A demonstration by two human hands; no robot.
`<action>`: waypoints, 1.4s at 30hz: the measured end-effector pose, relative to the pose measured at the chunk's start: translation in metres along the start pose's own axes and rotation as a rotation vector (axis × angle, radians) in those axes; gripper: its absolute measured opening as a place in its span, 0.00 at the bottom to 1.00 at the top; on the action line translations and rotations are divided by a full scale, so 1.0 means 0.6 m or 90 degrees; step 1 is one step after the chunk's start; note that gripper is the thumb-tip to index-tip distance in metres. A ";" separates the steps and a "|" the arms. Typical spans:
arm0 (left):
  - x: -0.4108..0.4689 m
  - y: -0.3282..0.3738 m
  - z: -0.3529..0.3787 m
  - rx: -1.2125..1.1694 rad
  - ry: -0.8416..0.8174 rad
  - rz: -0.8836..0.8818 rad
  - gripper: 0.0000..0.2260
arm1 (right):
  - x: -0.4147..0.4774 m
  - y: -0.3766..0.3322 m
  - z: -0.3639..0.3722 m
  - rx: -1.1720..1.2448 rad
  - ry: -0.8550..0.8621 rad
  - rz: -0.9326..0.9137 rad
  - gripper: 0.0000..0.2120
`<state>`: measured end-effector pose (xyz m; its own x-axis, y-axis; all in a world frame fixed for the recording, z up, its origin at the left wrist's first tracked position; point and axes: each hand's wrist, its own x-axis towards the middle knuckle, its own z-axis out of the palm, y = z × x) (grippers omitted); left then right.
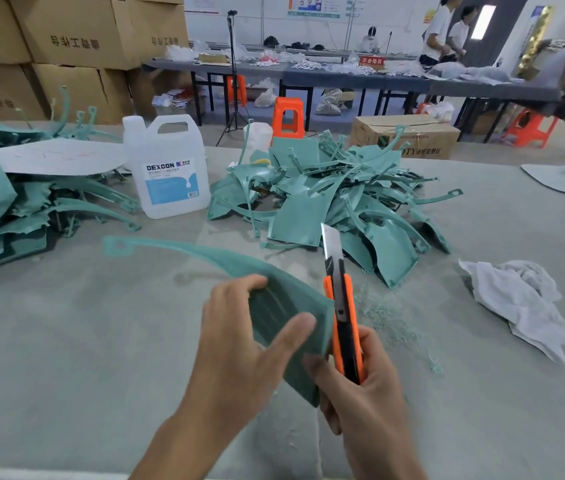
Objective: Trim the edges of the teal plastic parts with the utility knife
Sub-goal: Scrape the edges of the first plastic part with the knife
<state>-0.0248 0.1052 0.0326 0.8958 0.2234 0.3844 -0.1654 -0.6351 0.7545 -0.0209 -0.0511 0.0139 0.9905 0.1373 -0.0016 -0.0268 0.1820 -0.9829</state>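
Above grey worktop (66, 341): left hand (239, 344) pinches thin teal plastic part with long curved arm (302, 296), thumb on its broad panel; right hand (371, 403) fingers (326, 372) curl round orange utility knife (341, 306), blade extended. Part likely light, flexible; grip panel close to edge.

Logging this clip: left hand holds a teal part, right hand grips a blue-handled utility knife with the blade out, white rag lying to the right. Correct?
One error: in the head view the utility knife has an orange handle, not blue. The left hand holds the teal part, the right hand grips the knife, blade out, and the white rag lies to the right.
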 end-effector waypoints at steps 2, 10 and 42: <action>-0.019 -0.001 0.018 -0.148 -0.104 -0.086 0.46 | -0.003 0.002 0.008 -0.009 -0.044 -0.003 0.13; -0.038 -0.032 0.065 -0.253 -0.033 -0.153 0.06 | 0.000 0.041 0.000 0.032 -0.069 0.070 0.15; 0.036 -0.098 0.015 0.180 -0.253 0.001 0.20 | -0.009 -0.005 -0.112 -0.408 -0.072 -0.097 0.21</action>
<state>0.0079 0.1405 -0.0082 0.9929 -0.0427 0.1112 -0.0980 -0.8239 0.5582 -0.0173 -0.1176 0.0044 0.9558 0.2635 0.1304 0.2318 -0.4025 -0.8856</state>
